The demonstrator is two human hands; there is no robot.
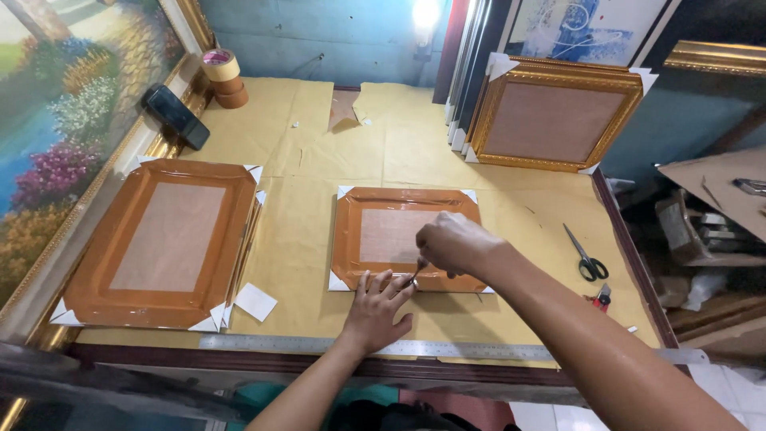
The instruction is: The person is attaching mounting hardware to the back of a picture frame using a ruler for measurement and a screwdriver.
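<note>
Brown-taped frame (407, 238): left hand (377, 311) flat on its edge, right hand (451, 243) pinching a small tool (413, 277).

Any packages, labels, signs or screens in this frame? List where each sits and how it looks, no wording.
Taped frame package: table centre, under both hands; rectangular, brown tape border, white corner guards.
Larger taped frame package: table left; same brown tape, white corners.
Phone: far left by the painting; black slab, screen dark.
Cardboard boxes: right of the table; brown, partly hidden.
No signs seen.
</note>
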